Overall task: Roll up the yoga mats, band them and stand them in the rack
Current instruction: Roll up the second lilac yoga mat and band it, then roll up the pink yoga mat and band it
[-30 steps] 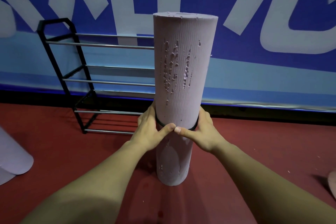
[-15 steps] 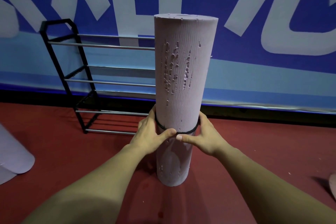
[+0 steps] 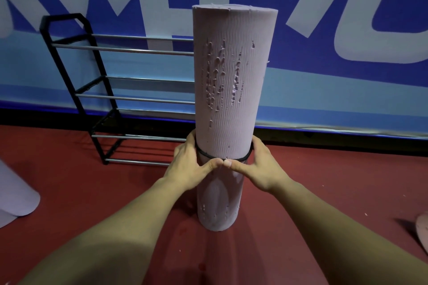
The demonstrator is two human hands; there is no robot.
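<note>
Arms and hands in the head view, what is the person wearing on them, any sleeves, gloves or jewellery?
Nothing visible: the left hand and right hand are ungloved, no sleeve enters the frame, and no watch, bracelet or ring shows.

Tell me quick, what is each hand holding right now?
Left hand: gripping the upright lilac rolled foam mat, thumb at its thin black elastic band.
Right hand: gripping the same mat, thumb at the band.

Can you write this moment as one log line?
step: banding | rolled mat: upright on floor | band: round it | left hand: grips mat, thumb at band | right hand: same | rack: behind mat
</note>
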